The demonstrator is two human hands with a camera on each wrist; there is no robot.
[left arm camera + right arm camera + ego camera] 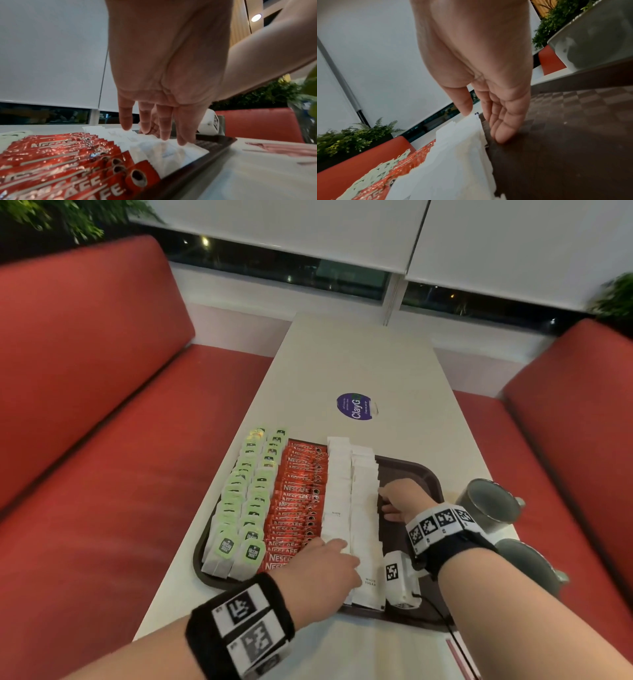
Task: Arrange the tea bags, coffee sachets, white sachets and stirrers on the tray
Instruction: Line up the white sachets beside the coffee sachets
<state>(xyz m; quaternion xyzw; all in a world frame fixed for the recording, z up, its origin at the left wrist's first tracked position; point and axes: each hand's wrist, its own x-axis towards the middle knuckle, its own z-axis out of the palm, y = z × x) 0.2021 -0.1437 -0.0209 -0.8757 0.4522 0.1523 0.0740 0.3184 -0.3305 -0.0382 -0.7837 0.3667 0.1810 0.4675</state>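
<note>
A dark brown tray point(412, 474) holds two columns of green-tagged tea bags point(246, 501), a row of red coffee sachets point(298, 501) and two columns of white sachets point(363, 508). My left hand point(329, 563) lies with straight fingers on the near end of the white sachets point(163, 152). My right hand point(394, 501) stands against the right edge of the white sachets point(453, 155), thumb on top, straight fingers down on the bare tray floor point(556, 135). Thin red stirrers point(459, 655) lie on the table near the tray's front right corner.
Two grey mugs point(489, 505) point(527, 563) stand on the table right of the tray. A round purple sticker point(356, 406) sits on the white table beyond it. Red sofas flank the narrow table. The tray's right strip is bare.
</note>
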